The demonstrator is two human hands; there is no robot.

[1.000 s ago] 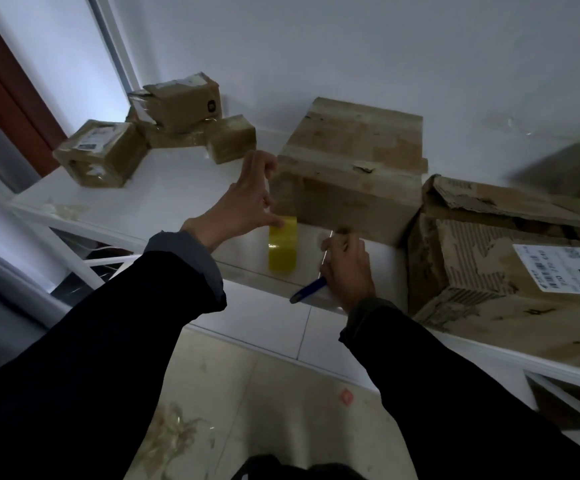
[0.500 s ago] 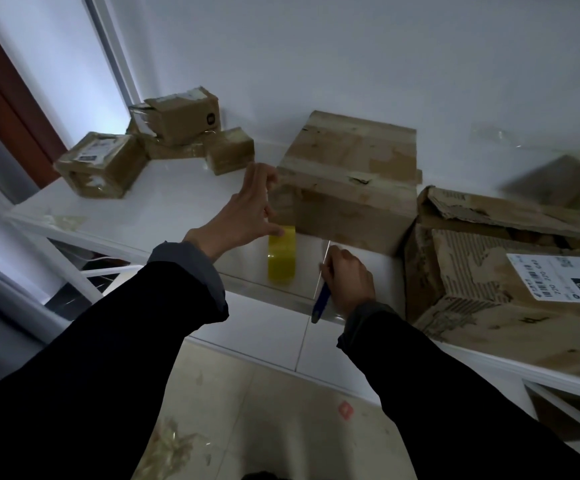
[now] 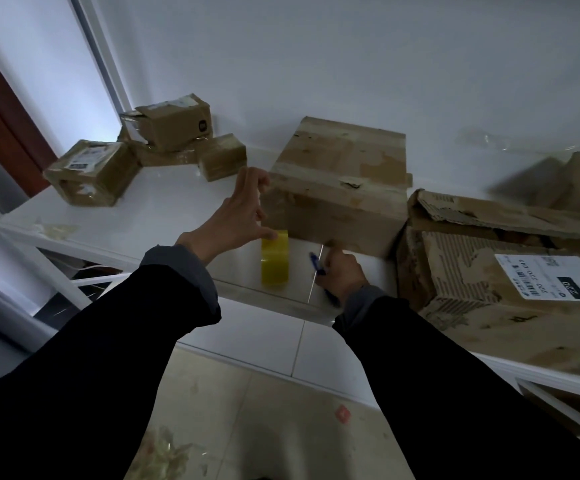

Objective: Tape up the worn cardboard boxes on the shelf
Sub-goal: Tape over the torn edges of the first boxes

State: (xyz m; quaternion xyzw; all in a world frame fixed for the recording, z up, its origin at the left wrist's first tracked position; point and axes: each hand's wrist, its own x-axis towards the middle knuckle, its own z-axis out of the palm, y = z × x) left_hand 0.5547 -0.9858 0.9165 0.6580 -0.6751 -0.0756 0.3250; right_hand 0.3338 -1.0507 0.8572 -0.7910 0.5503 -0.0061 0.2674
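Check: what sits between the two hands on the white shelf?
Head view: an upright yellow tape roll stands between left hand and right hand; the left thumb touches it.

On my feed both arms wear long black sleeves, loose and matte, with soft folds near the elbows. A grey inner cuff shows at each wrist, the left cuff (image 3: 181, 261) wider and rounder, the right cuff (image 3: 363, 299) narrower. Both hands, left (image 3: 236, 220) and right (image 3: 342, 271), are bare, without gloves.
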